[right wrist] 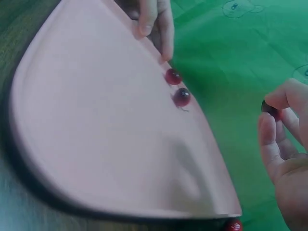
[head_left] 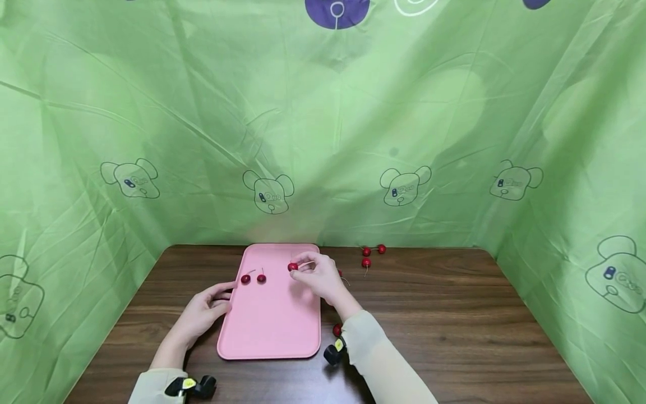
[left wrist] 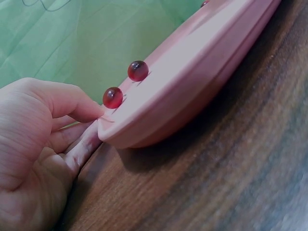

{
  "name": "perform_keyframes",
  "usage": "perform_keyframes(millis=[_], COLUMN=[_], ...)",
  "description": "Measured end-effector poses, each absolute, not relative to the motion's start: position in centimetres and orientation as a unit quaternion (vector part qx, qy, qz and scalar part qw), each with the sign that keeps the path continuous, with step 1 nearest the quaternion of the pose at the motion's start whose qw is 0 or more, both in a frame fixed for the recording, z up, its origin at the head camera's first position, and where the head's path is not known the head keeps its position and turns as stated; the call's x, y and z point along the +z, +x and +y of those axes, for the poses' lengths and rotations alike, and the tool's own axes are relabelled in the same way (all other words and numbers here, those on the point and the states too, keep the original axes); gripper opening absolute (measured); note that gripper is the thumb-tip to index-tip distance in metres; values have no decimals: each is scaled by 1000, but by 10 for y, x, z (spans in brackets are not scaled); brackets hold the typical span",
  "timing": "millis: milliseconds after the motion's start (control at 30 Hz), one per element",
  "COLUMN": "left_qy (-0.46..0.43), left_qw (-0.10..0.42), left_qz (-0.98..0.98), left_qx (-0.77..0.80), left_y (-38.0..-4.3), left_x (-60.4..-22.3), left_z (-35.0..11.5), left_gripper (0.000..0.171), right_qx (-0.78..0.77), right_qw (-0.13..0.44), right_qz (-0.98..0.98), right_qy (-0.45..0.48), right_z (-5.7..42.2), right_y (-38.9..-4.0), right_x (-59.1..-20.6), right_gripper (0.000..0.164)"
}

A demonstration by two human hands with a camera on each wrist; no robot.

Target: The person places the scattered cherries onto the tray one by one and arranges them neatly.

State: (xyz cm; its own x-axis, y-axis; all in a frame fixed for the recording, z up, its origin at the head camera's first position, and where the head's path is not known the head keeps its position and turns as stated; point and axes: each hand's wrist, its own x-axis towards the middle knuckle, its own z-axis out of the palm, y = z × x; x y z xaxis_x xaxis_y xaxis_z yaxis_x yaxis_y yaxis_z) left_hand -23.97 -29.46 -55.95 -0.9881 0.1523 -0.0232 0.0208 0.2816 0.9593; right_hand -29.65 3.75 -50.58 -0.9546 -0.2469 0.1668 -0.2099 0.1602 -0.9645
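A pink tray (head_left: 267, 331) lies on the table. My left hand (head_left: 204, 311) is at its left edge, with fingertips touching the rim and fingers loosely bent. Thumb and fingers of my right hand (head_left: 320, 278) pinch a red cherry (head_left: 292, 267) above the tray's right part. Two more cherries with stems rest on the tray near its left rim: one cherry (head_left: 245, 279) by the left fingers, another cherry (head_left: 261, 278) just right of it. The left wrist view shows this pair, a nearer cherry (left wrist: 113, 97) and a farther cherry (left wrist: 138, 70), close to the left fingertip.
On the dark wooden table (head_left: 444, 314), several cherries lie right of the tray: a cluster with one cherry (head_left: 366, 262) at the back and a cherry (head_left: 337, 330) by the right wrist. Another is partly hidden behind the right hand. Green cloth (head_left: 333, 129) surrounds the table.
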Motion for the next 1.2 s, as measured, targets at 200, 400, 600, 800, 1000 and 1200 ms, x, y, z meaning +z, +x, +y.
perform_keyframes(millis=[200,400,600,800,1000,1200], left_qy=[55,55,60,61,56,58], left_qw=[54,54,43,42,47,49], left_qz=[796,796,803,806,807,805], left_qx=[600,600,592,588,586,589], left_y=[-241,-241,-242,-242,-241,-241], left_x=[-561,-560,-561,-562,-560,-561], left_z=[-295,-295,-295,-296,-296,-296], left_gripper=[55,54,53,53,53,54], right_qx=[-618,-604,-598,-592,-583,-588], right_qw=[6,13,28,41,49,58], right_qz=[771,781,784,790,798,796], right_qy=[-152,-158,-160,-156,-145,-130], right_z=[25,15,7,-1,-5,-7], right_y=[-299,-301,-307,-309,-309,-307], right_x=[-512,-518,-529,-537,-541,-546], right_gripper=[23,23,21,21,18,18])
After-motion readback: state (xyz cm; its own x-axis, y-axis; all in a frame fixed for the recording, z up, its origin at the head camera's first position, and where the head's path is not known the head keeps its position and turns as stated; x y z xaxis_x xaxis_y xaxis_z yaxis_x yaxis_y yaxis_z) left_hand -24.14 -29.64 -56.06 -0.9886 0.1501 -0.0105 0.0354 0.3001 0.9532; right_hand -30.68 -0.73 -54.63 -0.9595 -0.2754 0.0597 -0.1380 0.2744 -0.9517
